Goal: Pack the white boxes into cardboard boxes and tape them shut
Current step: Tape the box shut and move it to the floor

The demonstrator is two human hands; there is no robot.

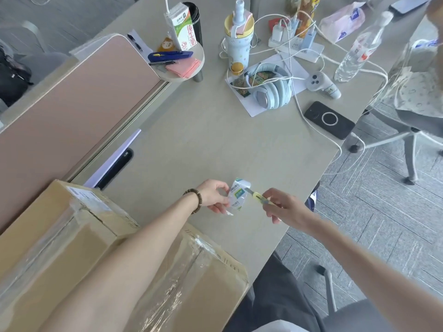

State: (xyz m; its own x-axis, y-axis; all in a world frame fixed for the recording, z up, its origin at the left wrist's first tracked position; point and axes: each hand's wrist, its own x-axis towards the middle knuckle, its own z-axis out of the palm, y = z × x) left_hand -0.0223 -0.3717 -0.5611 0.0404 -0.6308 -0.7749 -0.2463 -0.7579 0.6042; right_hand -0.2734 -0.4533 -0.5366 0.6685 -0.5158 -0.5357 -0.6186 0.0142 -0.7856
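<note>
Two cardboard boxes sit at the near left of the table, both closed and covered with clear tape: a larger one [55, 231] and a smaller one [206, 279] partly under my left forearm. My left hand [213, 195] pinches a small clear plastic package [238, 194] with a green and white label, held just above the table. My right hand [280, 206] grips a yellow utility knife [257, 194], its blade tip touching the package. No white boxes are in view.
A pink desk divider [79, 109] runs along the left. At the far end of the table lie headphones [273, 89], a black phone [329, 119], a water bottle [359, 47], a power strip with cables [294, 45] and a milk carton [183, 27]. A person sits at the right on a chair [412, 140].
</note>
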